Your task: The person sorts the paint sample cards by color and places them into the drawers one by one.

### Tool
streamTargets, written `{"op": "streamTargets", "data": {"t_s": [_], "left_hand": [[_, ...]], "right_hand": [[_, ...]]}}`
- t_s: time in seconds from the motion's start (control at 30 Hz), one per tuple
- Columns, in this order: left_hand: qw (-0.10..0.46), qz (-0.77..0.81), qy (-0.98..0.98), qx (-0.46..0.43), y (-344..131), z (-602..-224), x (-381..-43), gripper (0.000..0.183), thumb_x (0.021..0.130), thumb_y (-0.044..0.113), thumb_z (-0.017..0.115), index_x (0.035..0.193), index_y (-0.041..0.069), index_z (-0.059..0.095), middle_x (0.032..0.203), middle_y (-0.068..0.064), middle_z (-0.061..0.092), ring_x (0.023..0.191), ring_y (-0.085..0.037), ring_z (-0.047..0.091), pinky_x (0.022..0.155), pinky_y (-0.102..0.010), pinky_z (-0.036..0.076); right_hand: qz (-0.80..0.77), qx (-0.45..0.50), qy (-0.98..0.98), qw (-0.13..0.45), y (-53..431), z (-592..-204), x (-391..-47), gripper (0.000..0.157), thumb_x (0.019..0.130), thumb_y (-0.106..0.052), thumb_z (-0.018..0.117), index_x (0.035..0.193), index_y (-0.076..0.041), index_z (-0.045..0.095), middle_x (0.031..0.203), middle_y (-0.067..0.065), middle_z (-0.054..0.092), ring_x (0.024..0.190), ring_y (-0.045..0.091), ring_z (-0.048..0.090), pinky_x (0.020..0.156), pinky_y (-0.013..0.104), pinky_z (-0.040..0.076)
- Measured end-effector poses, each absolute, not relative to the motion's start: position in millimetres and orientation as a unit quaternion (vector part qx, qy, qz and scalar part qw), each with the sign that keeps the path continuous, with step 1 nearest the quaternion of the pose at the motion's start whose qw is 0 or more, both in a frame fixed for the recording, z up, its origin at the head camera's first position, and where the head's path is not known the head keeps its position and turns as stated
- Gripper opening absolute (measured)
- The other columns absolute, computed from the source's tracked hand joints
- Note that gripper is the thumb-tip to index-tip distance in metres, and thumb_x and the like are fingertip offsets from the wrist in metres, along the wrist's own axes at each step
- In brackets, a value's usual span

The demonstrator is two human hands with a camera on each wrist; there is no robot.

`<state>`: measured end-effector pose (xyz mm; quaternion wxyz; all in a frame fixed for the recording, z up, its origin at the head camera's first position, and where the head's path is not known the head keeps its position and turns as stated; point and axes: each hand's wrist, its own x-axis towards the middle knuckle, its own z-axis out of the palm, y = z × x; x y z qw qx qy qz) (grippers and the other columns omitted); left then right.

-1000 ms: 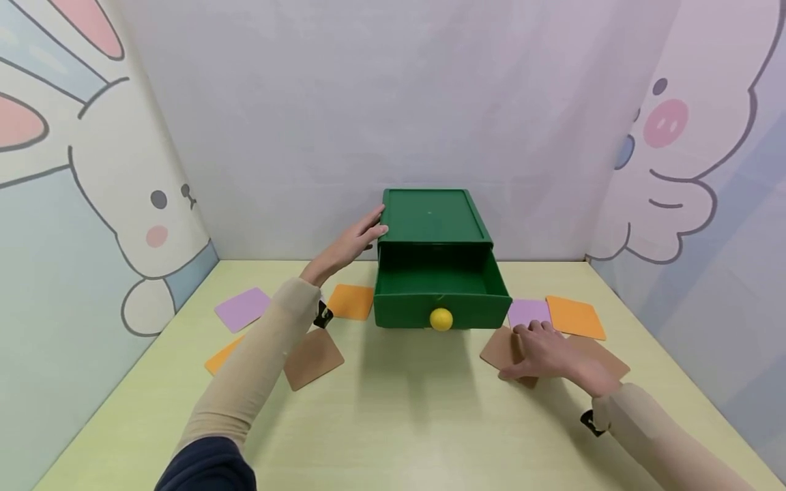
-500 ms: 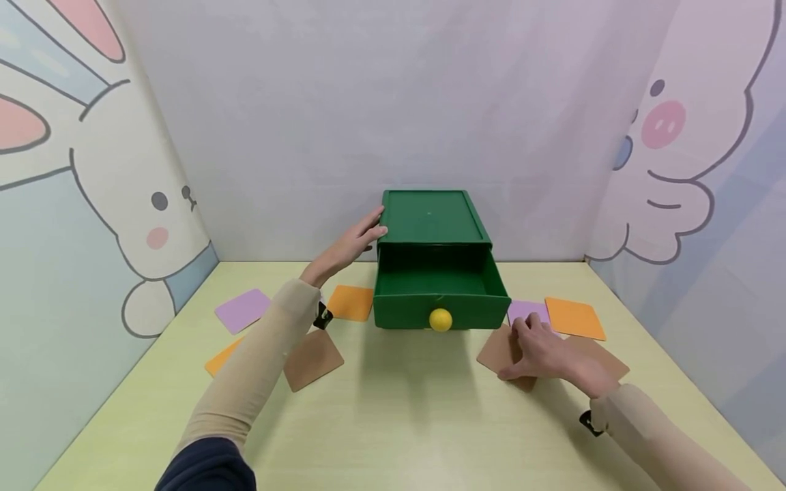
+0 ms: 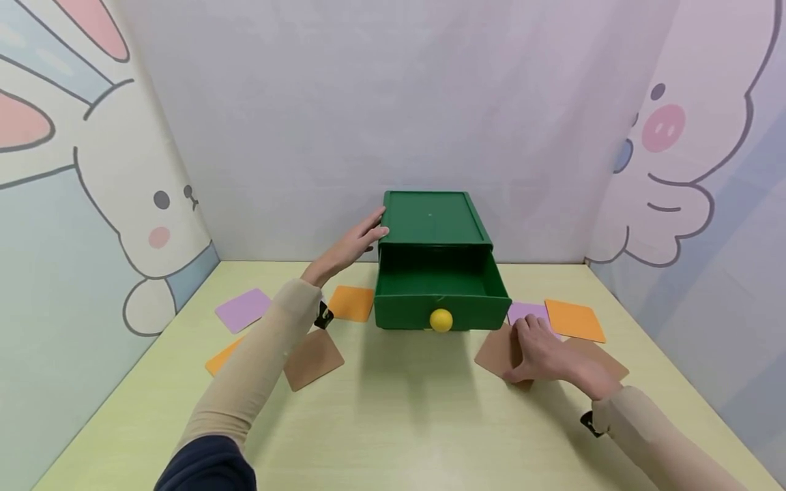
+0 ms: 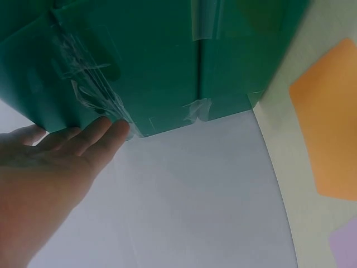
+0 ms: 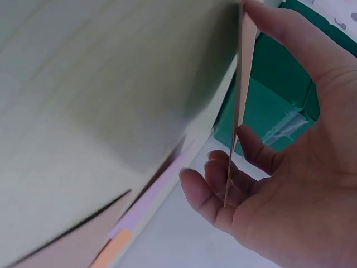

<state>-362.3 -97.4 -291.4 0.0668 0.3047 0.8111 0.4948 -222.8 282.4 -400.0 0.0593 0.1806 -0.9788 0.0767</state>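
A green drawer box (image 3: 430, 217) stands at the back middle of the table, its drawer (image 3: 399, 312) pulled out, with a round yellow knob (image 3: 441, 320) on the front. My left hand (image 3: 346, 251) rests against the box's left side. In the left wrist view its straight fingers (image 4: 100, 134) touch the taped green wall. To the right of the drawer, my right hand (image 3: 542, 354) grips a brown square card (image 3: 493, 353). The right wrist view has that card (image 5: 245, 78) edge-on, lifted off the table between the thumb and curled fingers (image 5: 198, 192).
Beyond my right hand lie a purple card (image 3: 525, 311), an orange card (image 3: 576, 320) and another brown card (image 3: 597, 354). On the left are a purple card (image 3: 243, 309), a brown card (image 3: 314, 359) and orange cards (image 3: 351, 303). Walls enclose the table's back and sides.
The brown card under my right hand has shifted slightly left, and that hand's fingers have drawn in a little. My left hand, the box and the open drawer stay put.
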Motion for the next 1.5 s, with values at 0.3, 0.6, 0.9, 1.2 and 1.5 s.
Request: {"op": "streamTargets", "data": {"t_s": [0.3, 0.6, 0.9, 1.2, 1.5], "left_hand": [[0.06, 0.506, 0.803, 0.311, -99.2, -292.4, -363.0, 0.063, 0.103, 0.039, 0.037, 0.156, 0.028, 0.005, 0.164, -0.001, 0.005, 0.151, -0.024, 0.013, 0.116, -0.057, 0.026], [0.06, 0.495, 0.811, 0.306, -97.7, -294.0, -362.5, 0.066, 0.101, 0.049, 0.039, 0.156, 0.032, 0.005, 0.164, 0.006, 0.006, 0.151, -0.02, 0.014, 0.117, -0.053, 0.028], [0.054, 0.493, 0.812, 0.307, -97.5, -293.9, -363.7, 0.066, 0.101, 0.048, 0.039, 0.156, 0.031, 0.006, 0.164, 0.005, 0.007, 0.151, -0.02, 0.014, 0.116, -0.053, 0.028], [0.068, 0.498, 0.808, 0.306, -97.8, -291.8, -363.0, 0.065, 0.104, 0.038, 0.037, 0.157, 0.024, 0.002, 0.165, -0.002, 0.002, 0.152, -0.025, 0.011, 0.116, -0.057, 0.024], [0.067, 0.499, 0.809, 0.303, -97.6, -292.7, -362.0, 0.065, 0.103, 0.043, 0.037, 0.157, 0.027, 0.004, 0.164, 0.002, 0.004, 0.152, -0.023, 0.012, 0.117, -0.056, 0.024]], "right_hand": [[0.031, 0.187, -0.973, 0.129, 278.1, -399.3, -219.1, 0.092, 0.044, -0.055, 0.091, 0.1, 0.003, 0.046, 0.087, 0.009, 0.04, 0.082, 0.022, 0.037, 0.068, 0.031, 0.033], [0.011, 0.167, -0.984, 0.062, 278.0, -394.9, -216.9, 0.094, 0.047, -0.056, 0.09, 0.106, 0.005, 0.048, 0.093, 0.011, 0.043, 0.088, 0.027, 0.04, 0.073, 0.039, 0.039], [0.134, 0.184, -0.974, -0.005, 295.4, -370.5, -221.0, 0.071, 0.061, -0.036, 0.09, 0.107, 0.0, 0.049, 0.093, 0.007, 0.049, 0.083, 0.018, 0.044, 0.067, 0.027, 0.042], [0.203, 0.219, -0.953, 0.051, 323.3, -306.6, -221.4, 0.073, 0.065, -0.032, 0.089, 0.116, 0.006, 0.053, 0.112, 0.017, 0.06, 0.102, 0.028, 0.054, 0.086, 0.034, 0.044], [0.253, 0.241, -0.934, 0.074, 329.0, -254.6, -215.9, 0.068, 0.07, -0.017, 0.086, 0.123, 0.001, 0.048, 0.123, 0.014, 0.056, 0.114, 0.031, 0.049, 0.088, 0.011, 0.036]]}}
